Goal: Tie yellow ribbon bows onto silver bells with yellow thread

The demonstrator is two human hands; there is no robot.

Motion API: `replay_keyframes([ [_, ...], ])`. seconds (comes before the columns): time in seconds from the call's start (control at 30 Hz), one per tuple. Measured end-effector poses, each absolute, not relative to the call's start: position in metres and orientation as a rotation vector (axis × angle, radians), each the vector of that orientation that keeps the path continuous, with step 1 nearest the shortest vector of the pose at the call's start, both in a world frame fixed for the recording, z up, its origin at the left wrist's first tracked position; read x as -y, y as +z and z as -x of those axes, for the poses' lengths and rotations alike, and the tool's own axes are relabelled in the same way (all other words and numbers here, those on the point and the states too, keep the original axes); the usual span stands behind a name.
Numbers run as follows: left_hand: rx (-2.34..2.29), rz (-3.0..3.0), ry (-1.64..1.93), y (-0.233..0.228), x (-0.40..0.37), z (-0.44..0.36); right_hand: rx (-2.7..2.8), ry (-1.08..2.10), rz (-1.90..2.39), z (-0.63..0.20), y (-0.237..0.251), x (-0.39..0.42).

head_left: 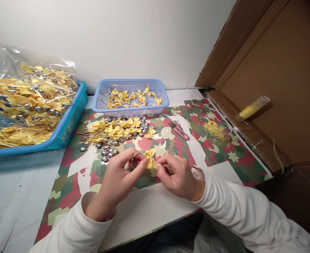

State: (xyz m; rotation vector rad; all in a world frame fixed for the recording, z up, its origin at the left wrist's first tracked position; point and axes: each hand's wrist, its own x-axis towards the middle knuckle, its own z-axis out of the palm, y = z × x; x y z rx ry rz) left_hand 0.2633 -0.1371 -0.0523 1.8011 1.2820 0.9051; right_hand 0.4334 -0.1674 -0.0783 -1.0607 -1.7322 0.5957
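Note:
Both of my hands meet over the patterned mat (223, 154) near the table's front. My left hand (118, 177) and my right hand (177, 175) pinch a small yellow ribbon bow (150, 157) between their fingertips, with a thin gold cord loop (135, 156) hanging from it. Just beyond my hands lies a pile of yellow bows (115, 129) mixed with several small silver bells (106, 151). White sleeves cover both my forearms.
A light blue basket (159, 102) holding yellow bows stands at the back centre. A teal basket (70, 123) with a clear bag of bows (31, 93) sits left. Pink thread snips (180, 131), yellow thread scraps (217, 130) and a cardboard box (276, 88) with a yellow tube (251, 109) lie right.

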Motion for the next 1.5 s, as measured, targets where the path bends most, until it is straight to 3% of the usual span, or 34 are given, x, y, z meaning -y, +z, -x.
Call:
replay_keyframes([
  [0.97,-1.296,-1.969,0.949,-0.0560,0.1430,-0.2685,1.785,0.509,1.137,-0.4306,-0.0813,0.1681],
  [1.5,-1.093,-1.188,0.842,-0.0592,0.1410,-0.2714,1.779,0.590,1.199,-0.4358,-0.0757,0.1618],
])
